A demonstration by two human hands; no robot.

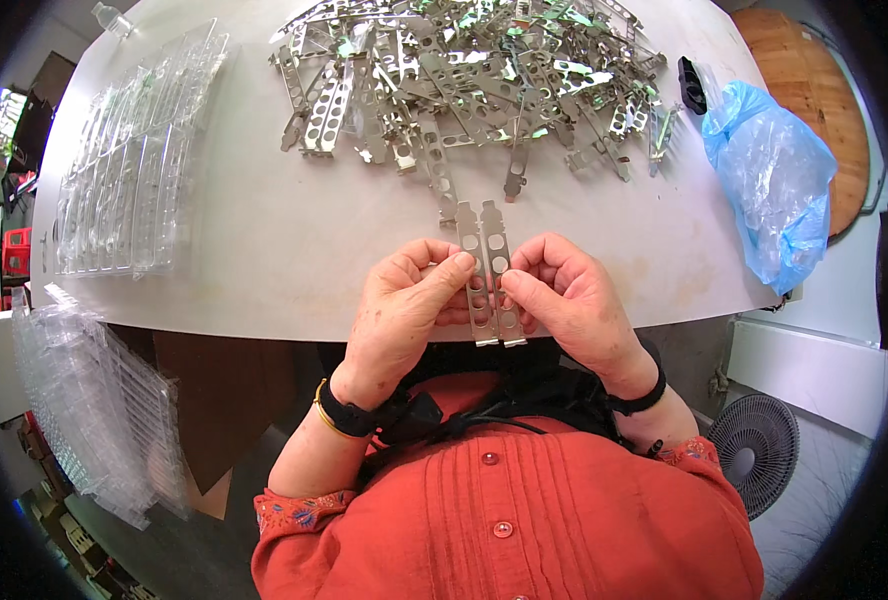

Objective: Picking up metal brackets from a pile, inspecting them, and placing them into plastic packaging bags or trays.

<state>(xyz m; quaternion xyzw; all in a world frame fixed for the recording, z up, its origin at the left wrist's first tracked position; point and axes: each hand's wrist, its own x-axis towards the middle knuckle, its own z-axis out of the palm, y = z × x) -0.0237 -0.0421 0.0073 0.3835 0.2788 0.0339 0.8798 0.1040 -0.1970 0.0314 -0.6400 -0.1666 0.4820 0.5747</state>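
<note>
In front of me, at the table's near edge, two slim metal slot brackets with round holes stand side by side, notched ends pointing away. My left hand (404, 298) pinches the left bracket (470, 241) between thumb and fingers. My right hand (576, 302) grips the right bracket (497, 239) the same way. Their long edges lie close together; whether they touch I cannot tell. Bent tabs show at the near ends, and my fingers underneath are partly hidden. Beyond my hands spreads a large pile of similar metal brackets (454, 90), heaped in all directions.
Clear plastic compartment trays (129, 190) lie at the table's left. More clear trays (99, 400) are stacked below its left edge. A blue plastic bag (772, 175) sits at the right rim beside a black object (692, 86). A fan (754, 450) stands at lower right.
</note>
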